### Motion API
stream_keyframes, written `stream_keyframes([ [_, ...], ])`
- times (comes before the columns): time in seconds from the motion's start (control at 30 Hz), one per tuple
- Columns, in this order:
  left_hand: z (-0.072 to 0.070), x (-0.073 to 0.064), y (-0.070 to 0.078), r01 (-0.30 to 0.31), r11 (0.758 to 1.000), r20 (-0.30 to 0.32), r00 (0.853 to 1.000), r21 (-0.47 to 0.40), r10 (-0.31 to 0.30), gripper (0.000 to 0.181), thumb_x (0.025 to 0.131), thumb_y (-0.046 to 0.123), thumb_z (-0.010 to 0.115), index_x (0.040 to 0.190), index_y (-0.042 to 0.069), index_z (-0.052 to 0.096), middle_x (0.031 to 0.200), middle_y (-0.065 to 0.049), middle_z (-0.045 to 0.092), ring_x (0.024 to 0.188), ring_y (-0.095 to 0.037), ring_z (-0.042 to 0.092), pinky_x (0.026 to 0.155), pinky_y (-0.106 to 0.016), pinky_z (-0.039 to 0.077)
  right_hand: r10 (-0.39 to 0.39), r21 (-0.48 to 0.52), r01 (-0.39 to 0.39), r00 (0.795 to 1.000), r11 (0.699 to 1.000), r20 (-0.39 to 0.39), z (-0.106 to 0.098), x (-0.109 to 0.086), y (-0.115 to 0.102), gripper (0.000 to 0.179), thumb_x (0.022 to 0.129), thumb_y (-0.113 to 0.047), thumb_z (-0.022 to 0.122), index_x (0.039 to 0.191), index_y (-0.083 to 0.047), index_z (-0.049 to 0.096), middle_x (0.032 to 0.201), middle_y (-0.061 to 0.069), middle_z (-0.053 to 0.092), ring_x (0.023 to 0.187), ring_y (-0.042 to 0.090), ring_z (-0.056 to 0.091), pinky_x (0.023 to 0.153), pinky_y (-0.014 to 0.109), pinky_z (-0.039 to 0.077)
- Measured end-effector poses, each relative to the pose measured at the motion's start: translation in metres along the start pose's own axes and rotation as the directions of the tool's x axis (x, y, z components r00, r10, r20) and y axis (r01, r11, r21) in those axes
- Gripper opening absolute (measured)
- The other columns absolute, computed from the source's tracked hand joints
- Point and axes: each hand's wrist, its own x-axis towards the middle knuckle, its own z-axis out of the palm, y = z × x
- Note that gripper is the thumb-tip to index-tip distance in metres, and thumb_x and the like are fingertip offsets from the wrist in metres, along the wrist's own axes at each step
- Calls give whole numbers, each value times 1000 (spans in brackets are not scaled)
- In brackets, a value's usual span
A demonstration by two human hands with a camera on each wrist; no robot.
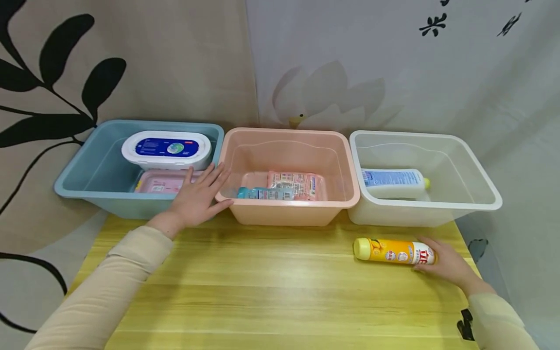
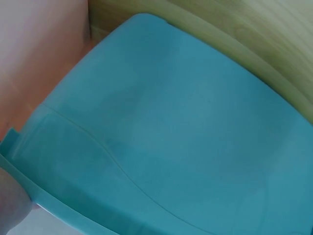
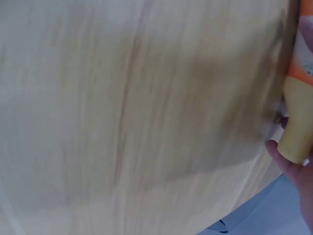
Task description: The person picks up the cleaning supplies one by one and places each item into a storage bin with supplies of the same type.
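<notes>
My right hand (image 1: 448, 265) grips the base end of a yellow cylindrical bottle (image 1: 389, 251) with a pale yellow cap and orange pictures. The bottle is on its side, cap to the left, over the table's right part. In the right wrist view, fingers and thumb curl round the bottle's yellow end (image 3: 297, 117). Fingers spread, my left hand (image 1: 197, 197) rests where the blue bin (image 1: 100, 194) and the pink bin (image 1: 284, 211) meet. In the left wrist view the blue bin's outer wall (image 2: 186, 112) fills most of the picture.
Inside the blue bin are a white wipes box (image 1: 166, 149) and a pink pack (image 1: 162, 182). The pink bin holds a pink printed packet (image 1: 297, 182) and a blue tube-like pack (image 1: 264, 194). A white bottle (image 1: 391, 182) lies in the white bin (image 1: 420, 214). Curtains hang behind the wooden table (image 1: 280, 291).
</notes>
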Motion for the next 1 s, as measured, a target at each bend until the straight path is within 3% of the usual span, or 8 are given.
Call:
stream_keyframes([
  [0.1, 0, 1, 0, -4, 1000, 3, 1000, -4, 4, 74, 93, 57, 39, 150, 13, 20, 157, -11, 16, 144, -34, 15, 111, -64, 4, 46, 29, -47, 999, 998, 24, -1, -2, 1, 81, 64, -42, 83, 125, 1, 52, 110, 22, 61, 81, 19, 53, 64, 28, 42],
  [0.3, 0, 1, 0, 0, 1000, 7, 1000, -12, 1, 74, 93, 57, 39, 150, 13, 20, 157, -11, 16, 144, -34, 14, 111, -65, 4, 107, 64, -110, 993, 992, 45, -6, -7, -3, 77, 63, -40, 84, 123, -2, 54, 106, 22, 63, 78, 19, 53, 64, 30, 40],
  [0.53, 1, 1, 1, 4, 1000, 8, 1000, -5, -4, 74, 93, 56, 40, 150, 13, 20, 157, -11, 16, 144, -34, 14, 111, -65, 3, 218, 87, -229, 969, 970, 119, -28, -15, -7, 77, 67, -42, 81, 128, -4, 52, 94, 17, 64, 73, 18, 49, 60, 28, 36],
  [0.73, 2, 0, 0, 5, 1000, -3, 1000, 4, -5, 73, 93, 56, 40, 150, 13, 22, 157, -11, 17, 144, -34, 14, 111, -64, 4, 181, 155, -205, 971, 967, 155, -51, -19, -10, 70, 71, -34, 80, 127, 0, 53, 105, 21, 65, 78, 5, 51, 63, 24, 40],
  [0.93, 2, 0, 0, 2, 1000, -11, 1000, 2, -2, 73, 93, 56, 40, 149, 13, 23, 157, -11, 17, 144, -34, 15, 111, -64, 5, 114, 305, -191, 961, 933, 252, -67, -21, -8, 62, 79, -20, 74, 128, 8, 47, 103, 11, 66, 78, -6, 54, 64, 21, 48],
  [1.0, 2, 0, 0, 1, 1000, -19, 1000, -3, -1, 73, 93, 55, 42, 149, 13, 25, 157, -11, 19, 144, -33, 16, 111, -64, 6, 88, 362, -196, 952, 911, 294, -71, -22, -5, 51, 82, -16, 71, 127, -4, 52, 100, 0, 67, 78, -5, 56, 64, 23, 51],
])
